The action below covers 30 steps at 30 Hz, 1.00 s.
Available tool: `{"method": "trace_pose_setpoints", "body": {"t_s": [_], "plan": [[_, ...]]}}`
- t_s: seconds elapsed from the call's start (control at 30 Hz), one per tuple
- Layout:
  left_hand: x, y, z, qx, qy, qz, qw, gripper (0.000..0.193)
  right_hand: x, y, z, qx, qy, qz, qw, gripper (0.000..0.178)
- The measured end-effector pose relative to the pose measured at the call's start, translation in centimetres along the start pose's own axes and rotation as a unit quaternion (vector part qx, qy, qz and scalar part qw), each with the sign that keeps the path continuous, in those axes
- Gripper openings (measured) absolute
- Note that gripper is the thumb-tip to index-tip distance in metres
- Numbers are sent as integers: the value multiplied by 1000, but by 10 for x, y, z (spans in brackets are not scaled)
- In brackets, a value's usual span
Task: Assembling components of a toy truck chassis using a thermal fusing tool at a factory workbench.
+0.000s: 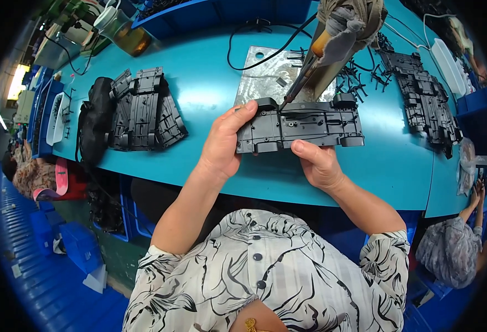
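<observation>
Between both hands is a black plastic toy-car chassis [307, 128], held above the near edge of the table. My left hand [225, 135] grips its left end, thumb on top and the other fingers hidden beneath. My right hand [322, 165] holds the near long side, its thumb at the edge and its fingers underneath. A slim metal rod tool [297, 87] slants down from the upper right. Its tip meets the chassis, or is just above it, left of the middle. Neither hand is on the tool; grey cloth [351, 30] wraps its upper part.
A scratched metal plate [260, 77] lies behind the chassis, with small black branched parts [354, 83] beside it. Stacks of similar black chassis lie left [147, 110] and right [423, 94]. A blue bin [216, 19] and a jar of amber liquid [124, 36] stand at the back. Co-workers sit at both sides.
</observation>
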<state>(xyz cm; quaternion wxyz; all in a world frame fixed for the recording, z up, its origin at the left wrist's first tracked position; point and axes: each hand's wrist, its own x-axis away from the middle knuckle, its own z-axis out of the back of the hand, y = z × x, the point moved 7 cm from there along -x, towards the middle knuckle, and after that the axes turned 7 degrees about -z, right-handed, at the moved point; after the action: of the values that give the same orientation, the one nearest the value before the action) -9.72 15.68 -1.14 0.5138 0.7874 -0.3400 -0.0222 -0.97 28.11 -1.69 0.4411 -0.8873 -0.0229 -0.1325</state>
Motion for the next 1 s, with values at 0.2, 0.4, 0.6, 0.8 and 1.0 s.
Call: {"method": "trace_pose_setpoints", "body": {"t_s": [0.2, 0.4, 0.6, 0.8, 1.0], "plan": [[2, 1, 3, -12, 4, 3, 1000, 33, 0, 2, 0, 16, -3, 2, 1000, 54], [0, 3, -2, 32, 12, 4, 999, 35, 0, 0, -1, 4, 1, -2, 1000, 53], [-3, 4, -1, 61, 13, 3, 998, 30, 0, -2, -4, 20, -8, -2, 1000, 48], [-4, 8, -3, 48, 12, 2, 999, 31, -2, -3, -5, 26, -18, 2, 999, 45], [-4, 9, -3, 43, 11, -4, 999, 33, -2, -2, -4, 29, -12, 6, 999, 43]]}}
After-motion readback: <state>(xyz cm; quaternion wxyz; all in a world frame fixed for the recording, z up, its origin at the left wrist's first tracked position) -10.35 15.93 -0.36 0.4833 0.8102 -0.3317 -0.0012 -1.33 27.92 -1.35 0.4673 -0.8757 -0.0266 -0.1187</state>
